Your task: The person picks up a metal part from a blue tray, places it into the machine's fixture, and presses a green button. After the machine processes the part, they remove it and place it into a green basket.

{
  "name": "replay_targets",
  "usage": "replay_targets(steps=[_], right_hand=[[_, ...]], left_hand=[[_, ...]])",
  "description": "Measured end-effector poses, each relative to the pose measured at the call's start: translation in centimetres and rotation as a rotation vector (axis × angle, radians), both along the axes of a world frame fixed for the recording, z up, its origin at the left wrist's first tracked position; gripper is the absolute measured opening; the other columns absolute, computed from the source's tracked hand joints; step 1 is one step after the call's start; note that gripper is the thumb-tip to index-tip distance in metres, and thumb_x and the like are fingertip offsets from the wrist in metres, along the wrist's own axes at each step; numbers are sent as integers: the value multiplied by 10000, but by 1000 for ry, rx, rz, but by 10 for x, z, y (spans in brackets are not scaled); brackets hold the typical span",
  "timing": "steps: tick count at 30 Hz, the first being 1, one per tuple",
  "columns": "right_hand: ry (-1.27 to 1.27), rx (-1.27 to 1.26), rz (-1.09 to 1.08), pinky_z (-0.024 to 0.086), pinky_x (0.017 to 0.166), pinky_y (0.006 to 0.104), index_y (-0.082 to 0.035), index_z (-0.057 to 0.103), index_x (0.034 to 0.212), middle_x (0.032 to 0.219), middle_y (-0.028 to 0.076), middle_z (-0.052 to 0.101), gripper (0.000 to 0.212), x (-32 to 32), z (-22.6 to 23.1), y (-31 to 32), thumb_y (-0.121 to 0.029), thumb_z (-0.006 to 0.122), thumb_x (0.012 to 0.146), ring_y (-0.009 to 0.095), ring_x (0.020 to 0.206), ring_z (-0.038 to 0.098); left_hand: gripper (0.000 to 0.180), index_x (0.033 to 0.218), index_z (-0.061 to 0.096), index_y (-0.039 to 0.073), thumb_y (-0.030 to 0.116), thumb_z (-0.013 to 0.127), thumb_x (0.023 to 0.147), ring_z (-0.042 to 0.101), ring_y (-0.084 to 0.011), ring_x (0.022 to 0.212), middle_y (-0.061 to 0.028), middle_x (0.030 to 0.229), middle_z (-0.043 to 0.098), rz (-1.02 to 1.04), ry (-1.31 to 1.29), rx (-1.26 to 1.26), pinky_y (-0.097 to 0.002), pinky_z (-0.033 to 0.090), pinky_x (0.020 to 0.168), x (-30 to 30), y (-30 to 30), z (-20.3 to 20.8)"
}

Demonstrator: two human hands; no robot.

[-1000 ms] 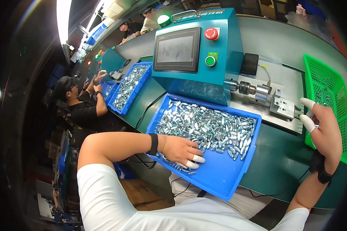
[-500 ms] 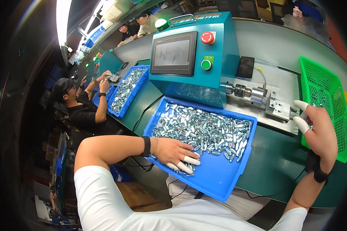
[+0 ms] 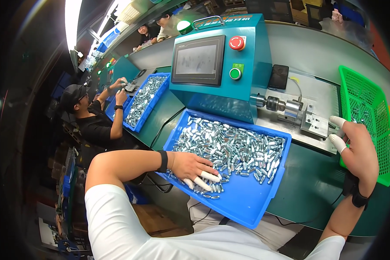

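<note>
My left hand (image 3: 196, 170) lies over the near left part of a blue tray (image 3: 242, 203), palm down, its fingers stretched out on small shiny metal hex-shaped parts (image 3: 229, 145). White finger cots cover some of its fingertips. My right hand (image 3: 359, 145) is at the right end of a metal clamping fixture (image 3: 315, 122) on the machine. Its thumb and a finger, both in white cots, stand apart beside the fixture's end, and I see no part between them. The other fingers are mostly hidden behind the hand.
A teal machine (image 3: 221, 93) with a screen (image 3: 198, 60), red button (image 3: 237, 43) and green button (image 3: 235, 74) stands behind the tray. A phone (image 3: 278, 77) lies beside it. A green basket (image 3: 379, 147) holds more parts at right. Leftward, a person (image 3: 93, 117) works by another tray (image 3: 145, 99).
My left hand has slid slightly left, uncovering a few metal parts near the tray's front edge. My right hand stays at the fixture. The whole view has shifted slightly.
</note>
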State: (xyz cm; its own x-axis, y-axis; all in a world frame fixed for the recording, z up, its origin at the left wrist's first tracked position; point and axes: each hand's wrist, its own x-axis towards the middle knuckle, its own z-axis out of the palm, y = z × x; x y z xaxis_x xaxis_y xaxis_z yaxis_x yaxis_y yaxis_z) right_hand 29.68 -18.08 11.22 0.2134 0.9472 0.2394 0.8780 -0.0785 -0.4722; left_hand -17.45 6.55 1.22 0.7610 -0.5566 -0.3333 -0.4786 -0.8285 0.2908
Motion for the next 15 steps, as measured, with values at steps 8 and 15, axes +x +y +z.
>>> replay_targets(steps=[8, 15], right_hand=[[23, -42, -8, 476, 755, 382, -32, 714, 1335, 831, 77, 651, 422, -1, 0, 4, -123, 749, 924, 244, 787, 542], [-8, -15, 4, 472, 741, 387, -8, 711, 1323, 816, 83, 647, 420, -2, -4, 6, -114, 750, 919, 246, 775, 547]], left_hand=[[620, 1620, 450, 337, 540, 543, 1042, 327, -287, 1596, -51, 1749, 325, -22, -173, 85, -507, 294, 1298, 14, -14, 2], [565, 1627, 446, 333, 412, 531, 1074, 320, -295, 1601, -50, 1747, 332, 124, 80, 16, -515, 271, 1306, -28, 4, 9]])
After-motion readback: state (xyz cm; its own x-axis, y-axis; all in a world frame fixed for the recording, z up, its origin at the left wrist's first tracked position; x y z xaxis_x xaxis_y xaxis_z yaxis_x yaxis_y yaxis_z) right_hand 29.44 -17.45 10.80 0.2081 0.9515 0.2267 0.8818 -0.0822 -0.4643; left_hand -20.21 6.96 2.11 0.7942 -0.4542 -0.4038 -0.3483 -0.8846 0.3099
